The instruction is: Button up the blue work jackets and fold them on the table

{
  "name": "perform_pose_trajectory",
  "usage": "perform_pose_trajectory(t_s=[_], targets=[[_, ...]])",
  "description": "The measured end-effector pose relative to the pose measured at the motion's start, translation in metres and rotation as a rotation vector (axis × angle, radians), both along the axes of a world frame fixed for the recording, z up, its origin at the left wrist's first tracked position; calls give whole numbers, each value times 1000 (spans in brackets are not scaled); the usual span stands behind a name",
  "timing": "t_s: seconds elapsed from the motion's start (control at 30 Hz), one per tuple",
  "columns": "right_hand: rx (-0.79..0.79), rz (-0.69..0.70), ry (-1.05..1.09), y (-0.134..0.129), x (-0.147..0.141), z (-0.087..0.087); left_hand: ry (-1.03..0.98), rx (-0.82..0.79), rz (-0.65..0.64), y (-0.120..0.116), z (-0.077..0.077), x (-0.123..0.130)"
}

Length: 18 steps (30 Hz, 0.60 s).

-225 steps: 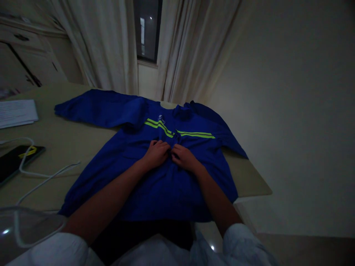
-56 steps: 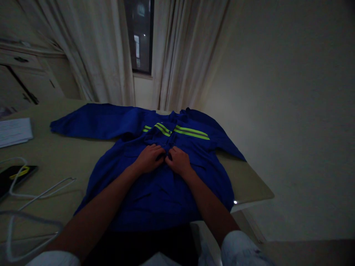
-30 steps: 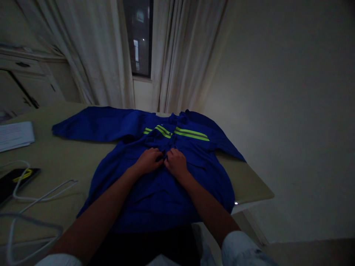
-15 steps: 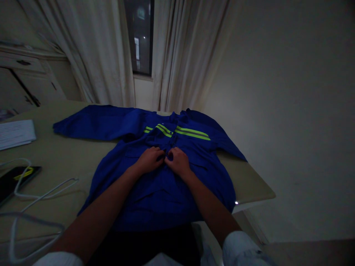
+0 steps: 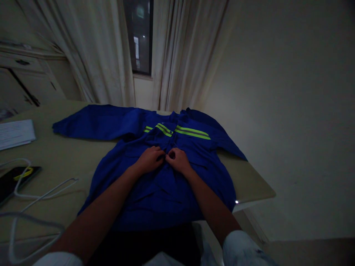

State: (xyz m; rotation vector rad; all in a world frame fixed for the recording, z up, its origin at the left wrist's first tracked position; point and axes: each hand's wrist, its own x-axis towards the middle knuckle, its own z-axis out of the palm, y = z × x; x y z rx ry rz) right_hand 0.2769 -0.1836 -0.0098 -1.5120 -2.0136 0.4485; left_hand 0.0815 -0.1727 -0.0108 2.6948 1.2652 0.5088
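Note:
A blue jacket (image 5: 111, 122) with yellow-green stripes across its chest lies spread on the table (image 5: 249, 181), its sleeves out to both sides. My left hand (image 5: 151, 159) pinches the left edge of the front opening, below the stripes. Close beside it, my right hand (image 5: 177, 159) has thumb and finger pressed together on the other edge of the opening. The fingertips nearly meet at the middle. Whatever small part of the front lies between them is too dark to make out.
Papers (image 5: 16, 133) lie at the table's left, with a dark phone (image 5: 16, 179) and a white cable (image 5: 41, 197) nearer. Behind the table hang curtains (image 5: 111, 55) beside a window (image 5: 138, 37). A cabinet (image 5: 30, 77) stands back left; a wall (image 5: 291, 111) rises on the right.
My right hand has shifted very slightly at the front opening, its finger and thumb a little differently curled. Folds low on the jacket's front have changed shape. My left hand is almost unmoved.

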Motion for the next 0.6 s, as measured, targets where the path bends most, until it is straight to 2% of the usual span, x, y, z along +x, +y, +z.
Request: perform_pose_trajectory(t_s=[0.6], targets=[[-7,19,21,1,1,-3,-21,4,-7,2,-4,-1]])
